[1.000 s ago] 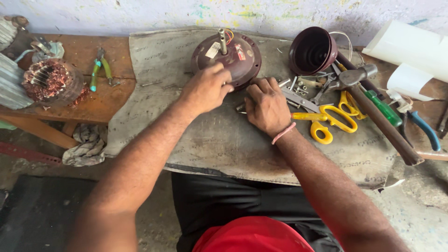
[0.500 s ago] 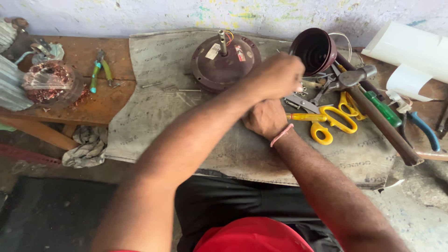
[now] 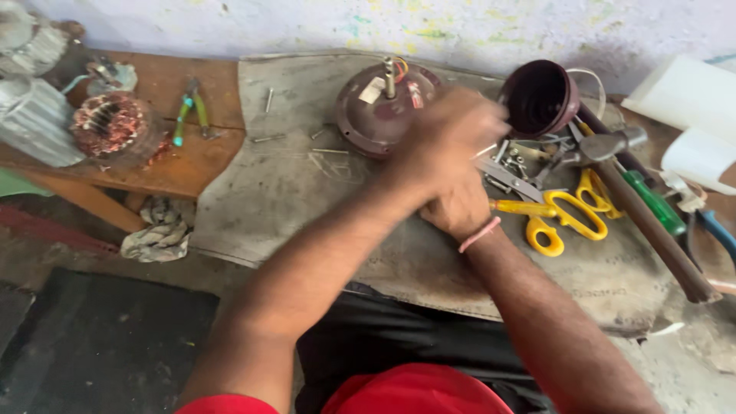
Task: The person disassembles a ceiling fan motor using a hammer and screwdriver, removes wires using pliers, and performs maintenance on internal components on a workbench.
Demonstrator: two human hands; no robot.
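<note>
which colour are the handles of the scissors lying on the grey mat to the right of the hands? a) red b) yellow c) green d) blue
b: the scissors lying on the worn grey mat, just right of the right hand, have bright yellow loop handles, next to the long wooden-handled hammer.

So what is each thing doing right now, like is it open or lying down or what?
Round motor housing: lying flat on the mat, shaft up.
Dark cup-shaped cover: tipped on its side, mouth facing us.
Yellow scissors: lying flat, blades shut.
Hammer: lying down.
Green-handled pliers: lying on the wooden bench.
Left hand: blurred, over the small metal parts; grip unclear.
Right hand: resting on the mat, mostly hidden.
</note>
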